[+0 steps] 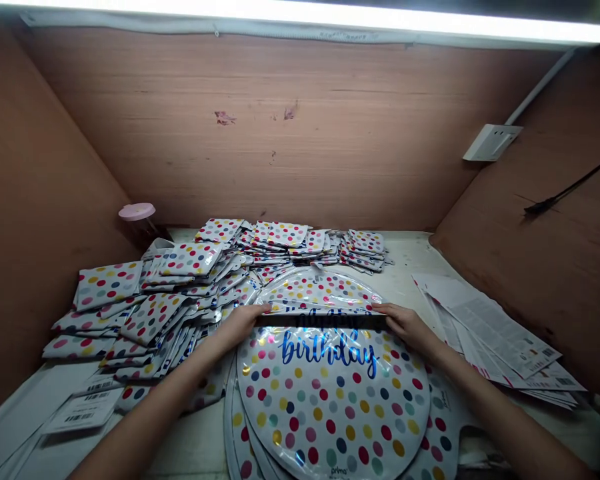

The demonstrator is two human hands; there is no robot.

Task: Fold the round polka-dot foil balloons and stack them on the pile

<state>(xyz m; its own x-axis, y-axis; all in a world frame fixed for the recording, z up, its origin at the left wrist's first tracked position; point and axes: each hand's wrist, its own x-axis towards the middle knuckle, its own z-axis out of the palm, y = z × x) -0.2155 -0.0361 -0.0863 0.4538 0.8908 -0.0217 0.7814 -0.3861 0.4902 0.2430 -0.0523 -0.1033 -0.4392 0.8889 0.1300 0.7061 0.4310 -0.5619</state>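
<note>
A round, flat foil balloon [335,407] with coloured dots and blue "birthday" lettering lies in front of me, on top of several more like it. Its upper part bends into a crosswise fold, which partly hides the word above "birthday". My left hand [247,323] pinches the left end of this fold, thumb and fingers closed. At the right end, my right hand [404,324] grips the same fold with its fingertips. Between the hands runs a dark band; whether it is shadow or a thin strip, I cannot tell.
Folded dotted balloons [180,287] are heaped at the left and more [285,237] along the back. Printed cards [495,333] fan out at the right. White packets with barcode labels [87,408] lie front left. A pink-lidded cup [139,215] stands back left. Wooden walls [300,167] enclose the table.
</note>
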